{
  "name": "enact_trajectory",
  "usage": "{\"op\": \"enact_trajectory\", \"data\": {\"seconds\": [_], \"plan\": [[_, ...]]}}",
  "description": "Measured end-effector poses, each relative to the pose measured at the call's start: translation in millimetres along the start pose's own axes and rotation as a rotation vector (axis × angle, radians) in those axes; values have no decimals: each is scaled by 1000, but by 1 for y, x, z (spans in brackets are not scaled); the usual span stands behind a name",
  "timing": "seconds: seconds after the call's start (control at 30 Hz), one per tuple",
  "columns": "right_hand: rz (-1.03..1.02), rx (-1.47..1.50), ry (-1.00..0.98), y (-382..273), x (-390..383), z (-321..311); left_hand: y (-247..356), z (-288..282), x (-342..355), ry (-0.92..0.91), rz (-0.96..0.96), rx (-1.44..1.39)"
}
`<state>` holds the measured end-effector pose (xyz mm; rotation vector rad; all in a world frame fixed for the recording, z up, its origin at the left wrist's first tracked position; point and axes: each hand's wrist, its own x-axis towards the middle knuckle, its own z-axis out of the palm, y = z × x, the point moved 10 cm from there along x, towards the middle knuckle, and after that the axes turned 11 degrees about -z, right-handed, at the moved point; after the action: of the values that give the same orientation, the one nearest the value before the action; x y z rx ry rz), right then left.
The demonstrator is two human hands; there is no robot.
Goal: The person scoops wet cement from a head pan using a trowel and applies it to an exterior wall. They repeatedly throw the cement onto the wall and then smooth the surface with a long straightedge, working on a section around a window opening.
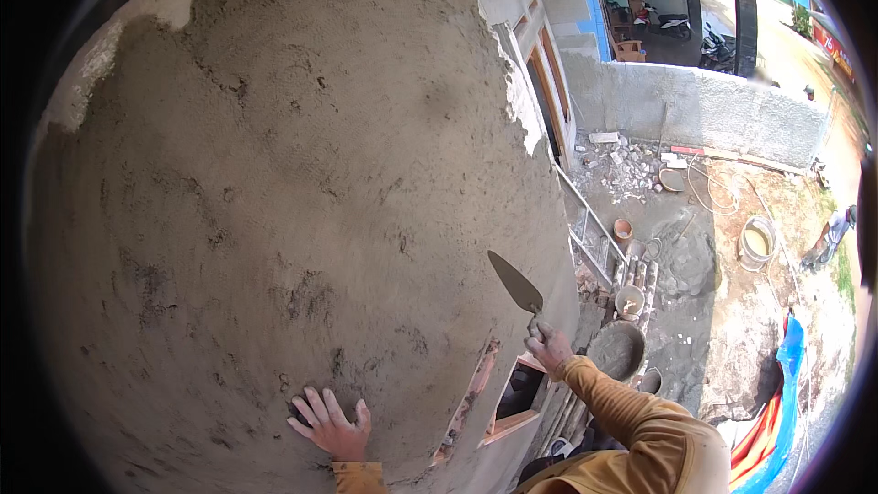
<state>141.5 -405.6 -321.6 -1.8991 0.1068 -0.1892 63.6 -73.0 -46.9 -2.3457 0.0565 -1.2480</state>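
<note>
A wall of rough, wet grey plaster [320,165] fills the left and middle of the view, with a pale bare edge [523,101] along its right side and top. My left hand [331,423] lies on the plaster low in the middle, fingers spread, holding nothing. My right hand [549,348] is closed round the handle of a pointed trowel [515,284], whose blade points up and left in front of the wall. Just below the trowel is a small opening with a wooden frame [510,423].
Down at the right are a large mortar basin [615,357], buckets [757,242], poles, rubble [631,165] and a blue-orange tarp [786,357]. A bent-over person [832,233] is at the far right. A low grey wall [695,101] stands before a porch with parked motorcycles [718,50].
</note>
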Motion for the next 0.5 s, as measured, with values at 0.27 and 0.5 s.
{"op": "enact_trajectory", "data": {"seconds": [0.27,0.5], "plan": [[448,-285,128,185,-171,-116,-20,-1,-10,-13,14,-112],[544,-16,402,171,-219,-148,-3,-6,4,111,0,-307]]}}
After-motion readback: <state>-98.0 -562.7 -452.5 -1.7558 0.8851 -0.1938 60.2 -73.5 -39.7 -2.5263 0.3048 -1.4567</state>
